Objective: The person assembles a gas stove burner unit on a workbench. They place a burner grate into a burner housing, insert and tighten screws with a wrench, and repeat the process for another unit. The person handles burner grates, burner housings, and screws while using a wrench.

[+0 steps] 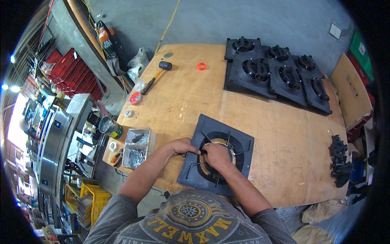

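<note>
One black burner plate (213, 125), near edge of surface (195, 93), mid-front. Left hand (184, 147) half-curled at its left side; right hand (217, 155) bunched over its centre; cannot tell what either grips. Far right: six burner units (271, 78) showing. Left: one mallet (157, 76), one two-section hardware box (152, 142).

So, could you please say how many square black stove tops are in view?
7 are visible: one stove top in the near centre, six others at the far right, three behind and three in front. More may be hidden underneath.
</note>
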